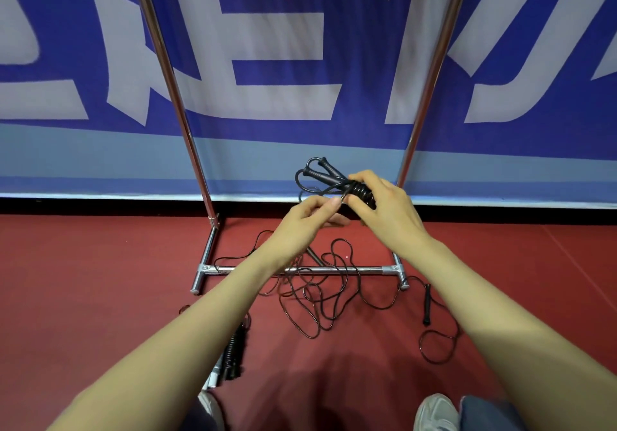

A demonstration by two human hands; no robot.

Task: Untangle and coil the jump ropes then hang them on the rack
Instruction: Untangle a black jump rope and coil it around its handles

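A black jump rope is held up in the air in front of the rack, between its two upright poles. Its cord is wound in tight turns round the middle of the bundle. Its two ribbed handles stick out side by side to the upper left, with short loops of cord beyond them. The bundle is gripped by the right hand, whose fingers are curled round the wound part. The cord just beside the turns is pinched between thumb and fingers of the left hand.

Below, a tangled rope is seen in loose black loops on the red floor, draped across the low crossbar of the metal rack. A loose handle lies near the rack's right foot. A wound-up rope is laid on the floor at lower left, partly hidden by the left forearm. A blue and white banner is hung behind the rack.
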